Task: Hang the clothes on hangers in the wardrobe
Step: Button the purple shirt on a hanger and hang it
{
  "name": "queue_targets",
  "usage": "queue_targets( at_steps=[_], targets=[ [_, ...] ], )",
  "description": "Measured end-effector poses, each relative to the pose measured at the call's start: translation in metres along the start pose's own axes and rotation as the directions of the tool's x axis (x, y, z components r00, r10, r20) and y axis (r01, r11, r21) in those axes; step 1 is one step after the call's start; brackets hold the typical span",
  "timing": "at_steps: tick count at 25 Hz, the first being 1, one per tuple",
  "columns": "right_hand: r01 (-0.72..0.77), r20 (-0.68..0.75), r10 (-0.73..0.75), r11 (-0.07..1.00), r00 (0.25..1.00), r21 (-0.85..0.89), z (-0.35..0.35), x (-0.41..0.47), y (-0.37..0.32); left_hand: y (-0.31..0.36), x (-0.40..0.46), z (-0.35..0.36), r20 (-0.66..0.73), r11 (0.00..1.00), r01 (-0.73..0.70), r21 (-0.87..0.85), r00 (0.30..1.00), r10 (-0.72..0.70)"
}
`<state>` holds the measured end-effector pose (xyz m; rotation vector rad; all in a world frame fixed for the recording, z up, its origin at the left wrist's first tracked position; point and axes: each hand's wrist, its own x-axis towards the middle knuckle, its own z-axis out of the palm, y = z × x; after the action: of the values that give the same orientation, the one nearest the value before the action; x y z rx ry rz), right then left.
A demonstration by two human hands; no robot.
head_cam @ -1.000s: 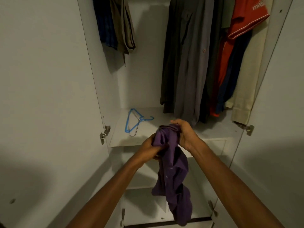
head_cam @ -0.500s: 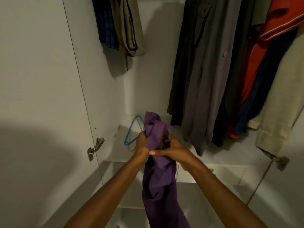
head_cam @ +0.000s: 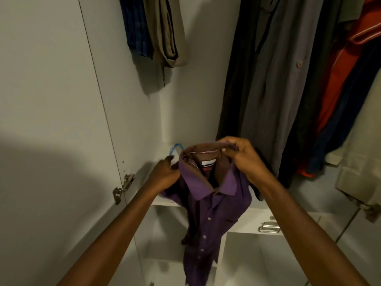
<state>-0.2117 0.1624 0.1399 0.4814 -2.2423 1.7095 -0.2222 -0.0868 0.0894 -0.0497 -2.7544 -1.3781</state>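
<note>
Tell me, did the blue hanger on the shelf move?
No. The blue hanger lies on the same shelf spot by the wardrobe's left wall; only the purple shirt now covers most of it.

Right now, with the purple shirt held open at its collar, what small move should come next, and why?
Probably the left hand should let go and pick up the blue hanger on the shelf behind the shirt. The right hand already pinches the collar, and no hanger is in the shirt.

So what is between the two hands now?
In the head view, the purple shirt's brown-lined collar spans from left hand to right hand.
</note>
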Motion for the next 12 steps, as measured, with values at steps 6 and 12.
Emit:
queue_targets(
  at_steps=[6,12],
  targets=[
    [0.192,-0.179,-0.216,0.971,0.96,-0.14,0.001,0.037,-0.059,0.056,-0.025,-0.022,-0.087,0.855,-0.331,-0.4,0.942,0.324],
    [0.123,-0.28,-0.211,0.946,0.936,-0.3,-0.05,0.037,-0.13,0.132,-0.043,-0.063,-0.241,0.642,-0.489,-0.591,0.866,0.438]
  ],
)
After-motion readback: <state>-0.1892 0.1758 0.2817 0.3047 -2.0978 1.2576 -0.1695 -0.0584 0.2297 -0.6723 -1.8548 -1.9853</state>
